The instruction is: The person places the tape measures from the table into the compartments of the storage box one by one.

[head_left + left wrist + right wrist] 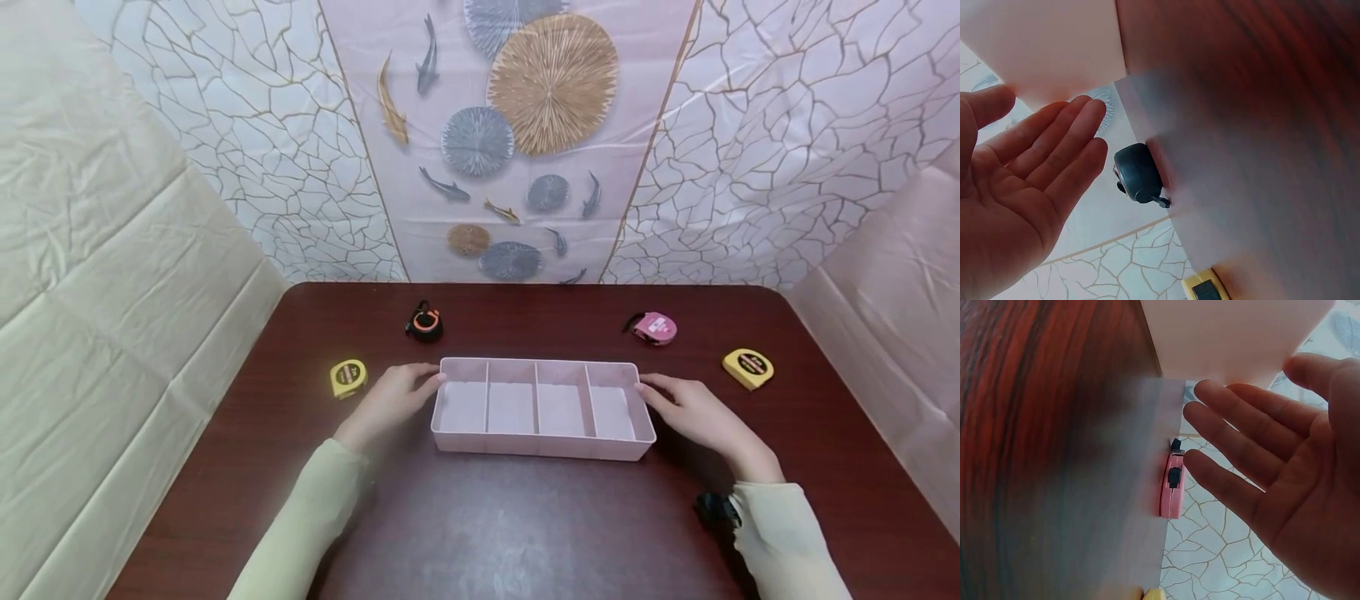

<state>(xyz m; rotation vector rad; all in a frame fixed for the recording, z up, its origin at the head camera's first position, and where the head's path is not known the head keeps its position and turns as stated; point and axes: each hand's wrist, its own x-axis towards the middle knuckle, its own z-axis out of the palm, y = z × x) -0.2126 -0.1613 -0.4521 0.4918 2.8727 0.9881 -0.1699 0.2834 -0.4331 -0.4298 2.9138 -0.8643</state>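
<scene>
A pale pink tray [543,447] with a row of several compartments sits on the dark wooden table, its long side toward me. At its left end my left hand [393,393] touches the end wall, thumb at the rim. My right hand [693,412] meets the right end in the same way. In the left wrist view the left fingers [1063,140] are nearly straight against the tray wall [1047,44]. Extended right fingers [1241,431] likewise reach the wall [1229,337] in the right wrist view. No objects show inside the compartments.
Behind the tray's left end lies a black and orange tape measure [425,322]. A pink one [655,327] lies back right. Yellow tape measures lie beyond each hand, at left [348,378] and right [748,368]. Patterned cloth [480,150] hangs behind the table [495,525].
</scene>
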